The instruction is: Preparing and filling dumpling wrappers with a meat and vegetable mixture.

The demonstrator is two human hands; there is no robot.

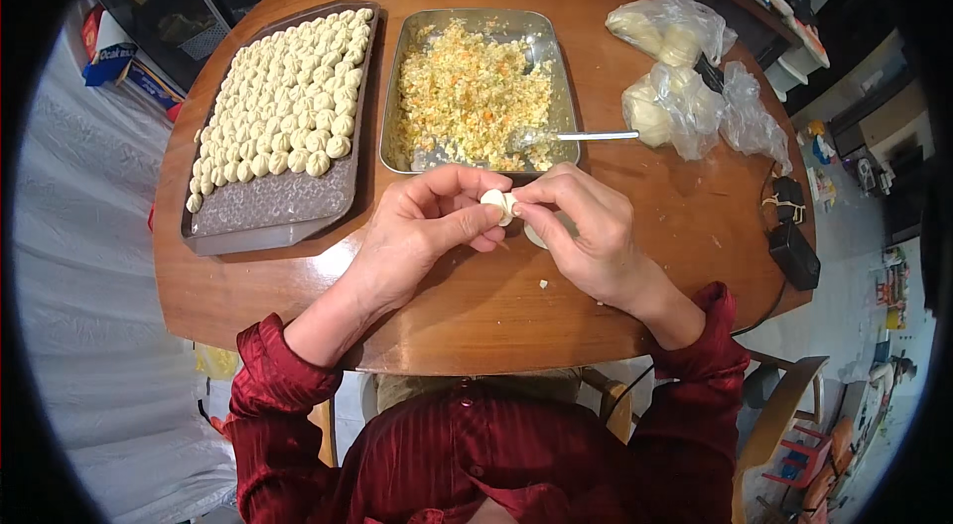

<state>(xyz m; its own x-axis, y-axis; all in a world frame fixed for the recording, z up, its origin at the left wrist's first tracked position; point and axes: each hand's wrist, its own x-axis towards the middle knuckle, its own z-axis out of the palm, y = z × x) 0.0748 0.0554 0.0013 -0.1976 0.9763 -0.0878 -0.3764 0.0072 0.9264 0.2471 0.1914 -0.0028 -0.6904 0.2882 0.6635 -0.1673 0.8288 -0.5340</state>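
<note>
Between my two hands is a small piece of pale dough (494,198), partly covered by fingers. My left hand (424,215) grips it from the left with thumb and fingers. The thumb and forefinger of my right hand (588,226) pinch its right edge. Part of a flat round dough wrapper (537,235) shows on the table beneath my right hand. Just beyond my hands is a metal tray (567,88) of chopped filling (476,92) with orange and green bits. A spoon (595,135) rests in it, its handle over the right rim.
On the left, a dark patterned tray (275,196) bears rows of pleated dumplings (290,100). Plastic bags with dough (670,107) lie at the right, near a crumpled clear bag (752,111). A black power adapter (794,256) with a cable sits at the table's (461,330) right edge.
</note>
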